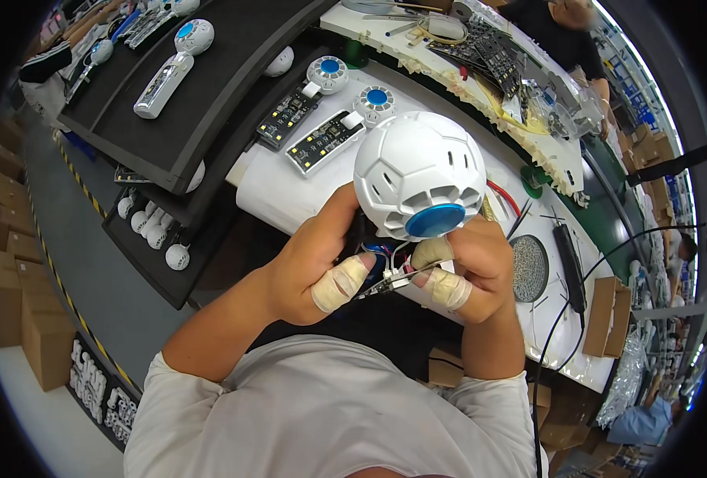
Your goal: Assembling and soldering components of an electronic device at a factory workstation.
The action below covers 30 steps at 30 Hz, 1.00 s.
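Note:
My left hand (310, 267) and my right hand (477, 267) are both closed on a device in front of my chest. Its white ball-shaped head (417, 163) has panel lines like a football, dark slots and a round blue disc (435, 221). Below the ball, a narrow circuit board (379, 285) shows edge-on between my thumbs, with blue and white wires (387, 253) and a small white connector. Tape wraps my left thumb and some right fingertips. My right thumb and forefinger pinch close to the connector; exactly what lies between them is hidden.
Two similar devices with exposed boards (326, 143) lie on the white table (270, 191). A finished-looking one (164, 84) rests on the black rack (102, 119) at left. To the right are a round dish of granules (530, 268), a black-handled tool (569, 267) with cable, and a cardboard box (607, 317).

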Tool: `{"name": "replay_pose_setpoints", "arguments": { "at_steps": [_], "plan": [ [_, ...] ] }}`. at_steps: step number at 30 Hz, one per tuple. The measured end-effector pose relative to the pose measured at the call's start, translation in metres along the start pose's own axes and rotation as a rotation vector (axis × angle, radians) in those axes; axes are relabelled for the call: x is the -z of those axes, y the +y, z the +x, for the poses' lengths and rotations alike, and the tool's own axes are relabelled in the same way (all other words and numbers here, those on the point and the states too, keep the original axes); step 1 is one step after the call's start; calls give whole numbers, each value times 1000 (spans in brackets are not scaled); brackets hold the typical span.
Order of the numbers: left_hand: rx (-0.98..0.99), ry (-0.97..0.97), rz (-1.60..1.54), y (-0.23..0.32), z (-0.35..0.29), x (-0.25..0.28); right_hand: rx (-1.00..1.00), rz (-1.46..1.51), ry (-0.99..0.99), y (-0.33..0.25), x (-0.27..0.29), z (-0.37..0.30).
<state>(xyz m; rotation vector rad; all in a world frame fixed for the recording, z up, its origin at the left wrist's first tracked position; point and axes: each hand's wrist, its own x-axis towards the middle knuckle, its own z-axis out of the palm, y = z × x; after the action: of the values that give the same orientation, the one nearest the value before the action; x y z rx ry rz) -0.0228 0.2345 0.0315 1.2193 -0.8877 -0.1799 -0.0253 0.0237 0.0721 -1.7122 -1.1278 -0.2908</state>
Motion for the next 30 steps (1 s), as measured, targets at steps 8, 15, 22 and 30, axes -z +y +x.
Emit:
{"name": "replay_pose_setpoints", "arguments": {
  "at_steps": [8, 15, 22, 30],
  "plan": [
    [-8, 29, 78, -5, -5, 0, -20, -60, -55, -4, 2, 1],
    [55, 44, -12, 3, -4, -3, -90, -127, -23, -11, -2, 0],
    [81, 4, -244, 4, -7, -5, -174, -172, 20, -16, -4, -1],
    [53, 51, 3, -2, -5, -8, -271, -212, -65, -19, 1, -3]
  ]
}}
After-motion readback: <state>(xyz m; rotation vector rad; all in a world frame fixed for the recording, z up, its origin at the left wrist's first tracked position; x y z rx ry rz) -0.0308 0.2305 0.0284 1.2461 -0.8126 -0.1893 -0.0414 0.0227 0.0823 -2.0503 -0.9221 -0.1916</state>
